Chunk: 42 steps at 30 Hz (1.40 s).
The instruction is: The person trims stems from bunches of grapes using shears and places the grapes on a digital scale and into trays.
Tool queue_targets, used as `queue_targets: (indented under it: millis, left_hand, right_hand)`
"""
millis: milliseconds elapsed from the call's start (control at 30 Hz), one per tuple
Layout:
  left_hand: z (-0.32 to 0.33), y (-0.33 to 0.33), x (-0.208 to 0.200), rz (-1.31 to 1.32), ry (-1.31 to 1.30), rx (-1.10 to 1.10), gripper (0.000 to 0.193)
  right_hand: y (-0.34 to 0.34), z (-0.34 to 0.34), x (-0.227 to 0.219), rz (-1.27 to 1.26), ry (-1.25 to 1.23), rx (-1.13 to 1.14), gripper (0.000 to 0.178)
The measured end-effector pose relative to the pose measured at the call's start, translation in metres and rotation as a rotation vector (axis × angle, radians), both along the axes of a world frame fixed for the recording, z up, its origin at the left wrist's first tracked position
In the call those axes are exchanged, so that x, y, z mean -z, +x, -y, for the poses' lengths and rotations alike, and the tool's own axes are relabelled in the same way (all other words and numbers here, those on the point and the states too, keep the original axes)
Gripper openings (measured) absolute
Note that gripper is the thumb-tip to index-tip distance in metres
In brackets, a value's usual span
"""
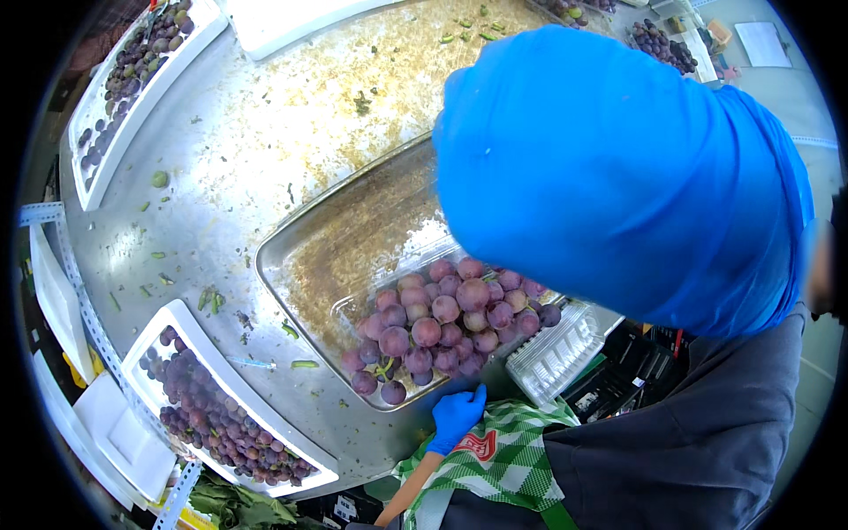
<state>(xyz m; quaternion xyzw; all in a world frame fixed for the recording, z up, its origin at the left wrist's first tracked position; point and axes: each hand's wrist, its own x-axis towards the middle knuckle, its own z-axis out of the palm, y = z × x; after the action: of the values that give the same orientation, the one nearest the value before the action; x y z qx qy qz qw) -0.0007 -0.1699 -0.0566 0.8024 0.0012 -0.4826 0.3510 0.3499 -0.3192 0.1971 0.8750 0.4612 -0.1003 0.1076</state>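
Note:
A bunch of purple-red grapes lies at the near end of a shallow metal tray, with clear plastic showing around it. My left hand, in a blue glove, is at the tray's near edge, just below the grapes. Its fingers are bent away from view, so whether they grip anything is hidden. A blue sleeve cover on my raised right arm fills the upper right, close to the camera. My right hand itself does not show. Beside the grapes, a ribbed clear plastic container juts past the tray's near right side.
White foam trays of dark grapes stand at the near left and far left. Green stem scraps litter the metal table. More grapes are at the back right. A green checked apron hangs at the near edge.

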Motion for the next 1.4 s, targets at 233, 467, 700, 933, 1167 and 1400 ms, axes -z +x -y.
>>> queue_targets:
  millis: [233, 467, 700, 933, 1167, 1400]
  left_hand:
    - [-0.002, 0.008, -0.008, -0.074, -0.040, -0.040, 0.049]
    - [-0.017, 0.020, -0.027, -0.330, -0.250, -0.258, 0.047]
    - [-0.047, 0.034, -0.075, -0.482, -0.824, -0.871, 0.056]
    - [-0.058, 0.026, -0.128, -0.531, -0.977, -0.802, 0.048]
    - [-0.080, -0.015, -0.129, -0.493, -0.825, -0.803, 0.019]
    - [-0.130, -0.043, -0.107, -0.044, -0.641, -0.761, 0.025]
  right_hand:
    - [-0.001, 0.010, -0.044, 0.000, -0.097, 0.086, 0.029]
    - [-0.056, 0.068, -0.086, -0.160, 0.004, 0.287, 0.048]
    - [-0.148, 0.079, -0.057, -0.508, 0.275, 0.408, 0.041]
    - [-0.259, 0.066, -0.002, -0.643, 0.425, 0.566, 0.047]
    - [-0.320, 0.043, 0.002, -0.639, 0.521, 0.599, 0.047]
    - [-0.356, 0.031, 0.014, -0.514, 0.615, 0.669, 0.051]
